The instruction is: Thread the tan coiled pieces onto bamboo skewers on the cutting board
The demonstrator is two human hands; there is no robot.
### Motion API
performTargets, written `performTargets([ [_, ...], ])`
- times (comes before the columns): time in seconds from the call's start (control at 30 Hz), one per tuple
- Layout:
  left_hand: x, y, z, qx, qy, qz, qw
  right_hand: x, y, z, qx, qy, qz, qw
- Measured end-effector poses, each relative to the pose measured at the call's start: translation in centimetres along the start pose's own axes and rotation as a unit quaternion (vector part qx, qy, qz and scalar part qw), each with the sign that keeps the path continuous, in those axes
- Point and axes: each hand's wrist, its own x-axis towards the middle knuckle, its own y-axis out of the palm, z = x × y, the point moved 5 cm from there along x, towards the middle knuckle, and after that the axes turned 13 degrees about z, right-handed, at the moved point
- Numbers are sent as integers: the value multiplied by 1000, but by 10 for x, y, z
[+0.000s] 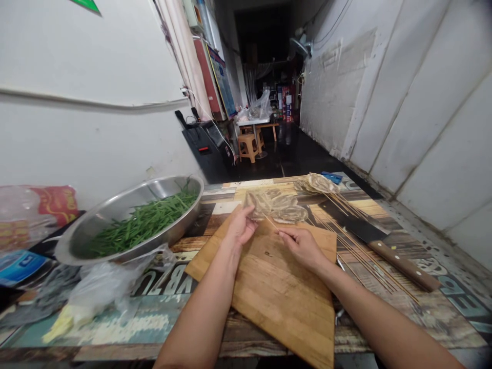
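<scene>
My left hand (242,224) pinches the near edge of a flat, wrinkled, pale brown piece of food (254,201) above the far end of the wooden cutting board (284,287). Between the fingers of my right hand (302,246) is a thin wooden skewer (271,222), slanting up and left to that piece. More flat pieces (286,206) lie overlapped just beyond my hands, and bare skewer ends (357,256) stick out from them to the right. I cannot make out what kind of food it is.
A cleaver (403,264) lies on the right with its handle toward me, near a second skewered bundle (321,183). Left of the board stand a steel basin (73,246) of cut green stalks (142,220) and a crumpled plastic bag (103,287). A blue packet (332,177) lies at the back.
</scene>
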Motion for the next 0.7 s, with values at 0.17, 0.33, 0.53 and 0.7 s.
performTargets([
  [0.17, 3, -2, 2, -9, -41, 28, 999, 0, 5, -1, 180, 88, 50, 978],
  [0.33, 3, -3, 6, -6, -48, 25, 999, -5, 13, -5, 357, 189, 110, 908],
  [0.53, 4, -3, 12, 15, -53, 37, 998, -1, 1, -5, 41, 34, 0, 999],
  [0.7, 6, -6, 14, 77, 11, 34, 996, -2, 1, -3, -55, 16, -18, 998],
])
